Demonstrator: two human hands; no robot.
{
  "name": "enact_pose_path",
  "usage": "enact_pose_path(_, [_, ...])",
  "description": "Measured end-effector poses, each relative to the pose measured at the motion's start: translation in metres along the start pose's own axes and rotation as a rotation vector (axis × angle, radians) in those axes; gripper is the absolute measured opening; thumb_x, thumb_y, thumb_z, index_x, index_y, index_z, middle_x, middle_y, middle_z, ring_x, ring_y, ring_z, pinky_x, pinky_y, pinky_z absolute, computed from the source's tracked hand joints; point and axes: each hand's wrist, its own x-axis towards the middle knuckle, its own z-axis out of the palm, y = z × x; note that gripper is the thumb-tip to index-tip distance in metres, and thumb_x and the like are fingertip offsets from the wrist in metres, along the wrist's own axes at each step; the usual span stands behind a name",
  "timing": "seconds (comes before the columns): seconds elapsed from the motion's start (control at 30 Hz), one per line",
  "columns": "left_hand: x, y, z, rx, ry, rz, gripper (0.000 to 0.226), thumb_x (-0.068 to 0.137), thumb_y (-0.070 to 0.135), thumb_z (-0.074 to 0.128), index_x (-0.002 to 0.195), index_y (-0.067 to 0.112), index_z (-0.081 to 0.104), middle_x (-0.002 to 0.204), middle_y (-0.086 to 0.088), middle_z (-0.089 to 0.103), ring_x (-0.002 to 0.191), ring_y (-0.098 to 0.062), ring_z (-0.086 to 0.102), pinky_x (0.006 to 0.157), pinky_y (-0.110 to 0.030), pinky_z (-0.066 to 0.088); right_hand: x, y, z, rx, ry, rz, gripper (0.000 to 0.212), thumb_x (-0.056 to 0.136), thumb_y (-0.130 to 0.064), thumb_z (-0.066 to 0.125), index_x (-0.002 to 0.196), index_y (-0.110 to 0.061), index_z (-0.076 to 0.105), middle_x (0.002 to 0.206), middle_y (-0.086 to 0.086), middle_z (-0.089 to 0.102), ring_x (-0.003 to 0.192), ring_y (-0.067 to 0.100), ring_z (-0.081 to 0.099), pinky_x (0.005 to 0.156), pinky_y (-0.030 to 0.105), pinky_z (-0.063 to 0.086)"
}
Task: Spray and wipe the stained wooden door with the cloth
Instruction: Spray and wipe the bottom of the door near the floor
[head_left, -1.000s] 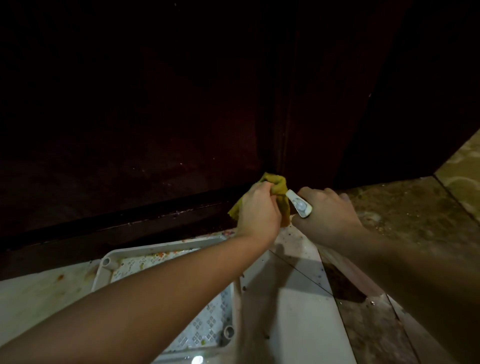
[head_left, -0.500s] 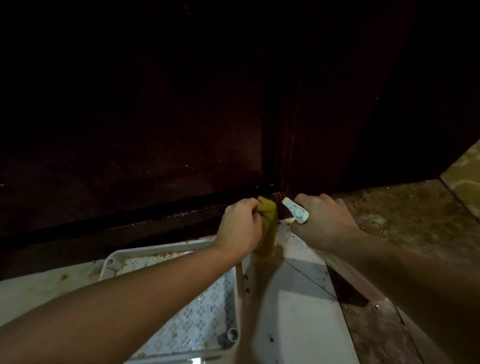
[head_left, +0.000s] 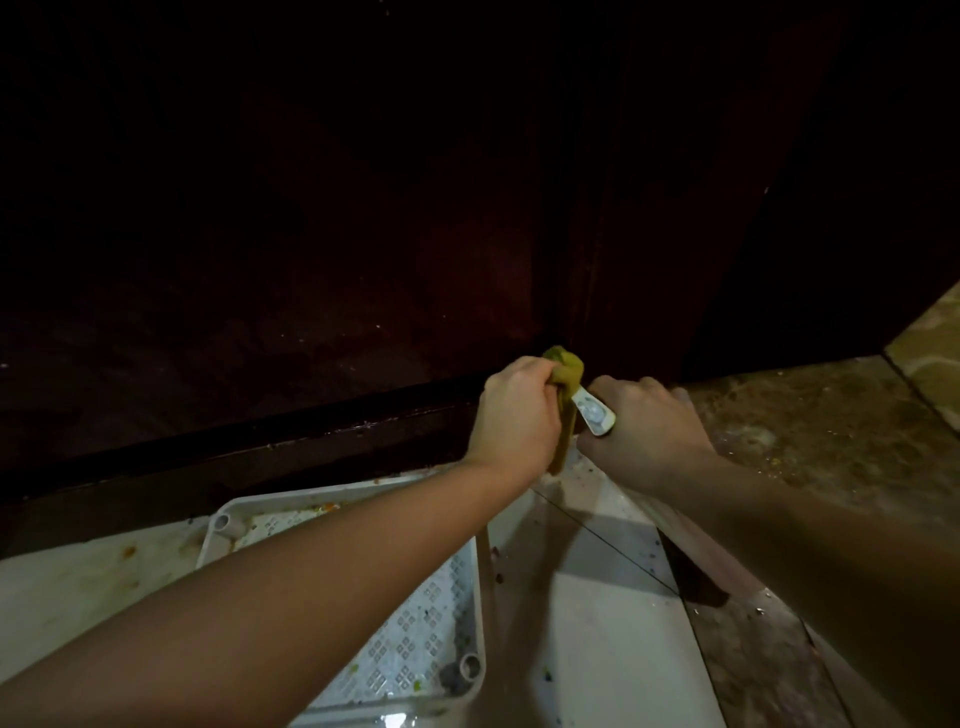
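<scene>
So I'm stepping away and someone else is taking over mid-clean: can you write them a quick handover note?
Left hand: shut on the yellow cloth, bunched and pressed at the foot of the dark wooden door, near its vertical edge.
Right hand: shut on a white tool, beside the cloth; cannot tell whether it is the sprayer.
White tray: on the floor under the left forearm, speckled with debris.
Done: wiping is under way low down.
Left: specks show on the lower door; the upper part is too dark to judge.
</scene>
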Motion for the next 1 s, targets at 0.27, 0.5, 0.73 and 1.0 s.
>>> enact_pose_path(0.27, [0.006,-0.003,-0.008,0.092,-0.151,-0.022,0.029,0.092,-0.002,0.044,0.101,0.006,0.071,0.102,-0.006,0.065,0.091,-0.021,0.061,0.084,-0.036,0.052,-0.002,-0.002,-0.004,-0.059,-0.105,0.01,0.018,0.091,-0.04,0.054,0.094,-0.026,0.043,0.09,-0.004,0.049,0.105,0.025,0.05,0.1,0.044,0.034])
enact_pose_path(0.5, [-0.021,-0.014,-0.022,0.182,-0.49,-0.17,0.038,0.096,0.008,0.045,0.066,0.029,0.054,0.084,-0.002,0.062,0.068,-0.014,0.057,0.06,-0.02,0.044,-0.011,-0.003,-0.013,-0.087,-0.2,-0.034,0.015,0.091,-0.04,0.056,0.097,-0.029,0.047,0.095,-0.003,0.052,0.103,0.023,0.05,0.099,0.041,0.032])
enact_pose_path(0.73, [-0.048,-0.028,-0.08,0.125,-0.377,-0.135,0.018,0.088,0.009,0.051,0.078,0.019,0.063,0.071,0.002,0.062,0.061,-0.011,0.058,0.049,-0.013,0.038,-0.013,-0.039,-0.019,0.077,-0.142,-0.192,0.029,0.084,-0.031,0.065,0.074,-0.032,0.038,0.077,-0.011,0.05,0.071,0.01,0.045,0.078,0.032,0.03])
enact_pose_path(1.0, [-0.074,-0.052,-0.171,0.086,-0.21,-0.127,0.015,0.087,0.008,0.057,0.09,0.018,0.067,0.078,0.005,0.064,0.069,-0.006,0.059,0.061,-0.025,0.048,-0.01,-0.137,-0.03,0.384,-0.04,-0.275,0.014,0.079,-0.026,0.067,0.082,-0.019,0.054,0.079,0.003,0.061,0.077,0.026,0.059,0.066,0.041,0.045])
